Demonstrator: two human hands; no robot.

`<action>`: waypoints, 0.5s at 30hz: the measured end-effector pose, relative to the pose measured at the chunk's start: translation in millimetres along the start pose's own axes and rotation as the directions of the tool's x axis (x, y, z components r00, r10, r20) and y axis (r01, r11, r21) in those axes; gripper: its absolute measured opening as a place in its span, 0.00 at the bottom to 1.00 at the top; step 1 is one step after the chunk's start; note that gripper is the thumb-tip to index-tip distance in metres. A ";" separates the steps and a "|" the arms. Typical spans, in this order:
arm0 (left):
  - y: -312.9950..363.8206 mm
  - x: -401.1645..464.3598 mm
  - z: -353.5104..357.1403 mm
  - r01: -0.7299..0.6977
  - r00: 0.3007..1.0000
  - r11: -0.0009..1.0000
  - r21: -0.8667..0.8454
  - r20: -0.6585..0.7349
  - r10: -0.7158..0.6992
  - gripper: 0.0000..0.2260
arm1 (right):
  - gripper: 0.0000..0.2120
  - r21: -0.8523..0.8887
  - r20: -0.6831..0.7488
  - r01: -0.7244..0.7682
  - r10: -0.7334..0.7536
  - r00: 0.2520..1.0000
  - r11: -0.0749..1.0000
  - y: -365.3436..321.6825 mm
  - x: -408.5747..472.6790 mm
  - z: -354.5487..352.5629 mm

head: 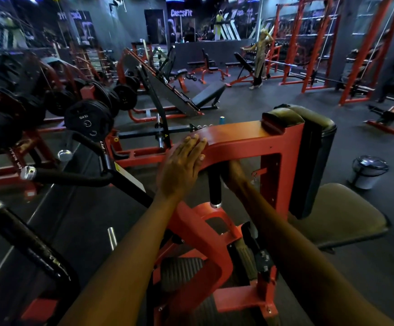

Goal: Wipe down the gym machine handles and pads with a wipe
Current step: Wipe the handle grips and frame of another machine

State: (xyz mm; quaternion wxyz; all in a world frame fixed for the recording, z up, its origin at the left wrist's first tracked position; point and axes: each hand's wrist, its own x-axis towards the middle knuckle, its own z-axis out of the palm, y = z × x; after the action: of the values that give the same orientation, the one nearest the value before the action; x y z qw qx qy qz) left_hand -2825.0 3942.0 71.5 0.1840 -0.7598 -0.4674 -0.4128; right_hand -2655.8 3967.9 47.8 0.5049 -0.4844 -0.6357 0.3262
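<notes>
left hand [181, 165] lying flat, fingers straight, bracing on the red frame arm [236, 137] | right hand [234, 171] reaching behind black handle [214, 184] at centre, grip hidden, wipe unseen | handle likely rigid, foam-soft; pad [308, 161] right, likely cushioned

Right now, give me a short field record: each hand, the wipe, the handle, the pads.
left hand: flat on the red frame arm, fingers straight
right hand: reaching under the arm beside the black hanging handle; fingers hidden
wipe: none visible
back pad: upright, untouched
seat pad: untouched
bin: on floor, right
</notes>
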 end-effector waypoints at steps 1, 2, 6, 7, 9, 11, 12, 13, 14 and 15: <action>0.4 -0.4 -0.2 0.002 1.000 1.000 0.000 -0.003 -0.002 0.19 | 0.11 0.019 -0.043 -0.010 0.011 0.999 1.000 -1.7 2.9 8.3; 0.8 -0.9 -0.4 0.001 1.000 1.000 0.005 -0.008 -0.001 0.19 | 0.11 0.044 -0.060 -0.031 0.034 0.998 0.999 -8.7 -2.6 12.1; 2.2 -0.2 -0.9 -0.021 0.999 0.999 0.025 -0.034 0.022 0.18 | 0.10 0.172 -0.104 -0.075 0.094 0.990 0.982 -12.5 -27.8 16.0; 2.5 -0.8 -0.9 -0.017 0.999 1.000 0.024 -0.032 0.018 0.18 | 0.11 0.199 -0.098 -0.097 0.119 0.988 0.975 -11.1 -24.6 15.0; 2.3 -0.8 -1.0 -0.005 1.000 1.000 0.012 -0.017 0.005 0.18 | 0.11 0.272 -0.093 -0.150 0.181 0.979 0.951 -9.7 -7.7 12.6; 1.3 -1.2 -0.4 0.005 1.000 1.000 -0.002 0.003 -0.005 0.19 | 0.14 0.225 -0.013 -0.182 0.190 0.982 0.957 3.2 8.3 11.9; 1.0 -1.7 0.0 0.007 1.000 1.000 -0.006 0.009 -0.007 0.19 | 0.19 0.214 0.054 -0.231 0.224 0.973 0.949 21.8 12.7 13.3; 0.5 -1.8 0.3 0.011 1.000 1.000 -0.010 0.016 -0.010 0.19 | 0.22 0.176 0.117 -0.285 0.268 0.956 0.942 41.8 13.7 15.3; 0.2 -1.7 0.1 0.018 1.000 1.000 -0.012 0.022 -0.017 0.19 | 0.23 0.116 0.144 -0.313 0.296 0.944 0.943 69.5 16.4 17.5; 0.2 -1.6 -0.2 0.025 0.999 1.000 -0.011 0.026 -0.024 0.19 | 0.24 0.073 0.127 -0.287 0.276 0.953 0.955 97.9 16.4 22.0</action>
State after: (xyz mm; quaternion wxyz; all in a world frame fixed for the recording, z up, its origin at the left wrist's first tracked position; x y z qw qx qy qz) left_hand -2825.3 3941.0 70.4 0.1684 -0.7603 -0.4766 -0.4079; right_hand -2649.2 4016.2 -41.4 0.4371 -0.5270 -0.5728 0.4507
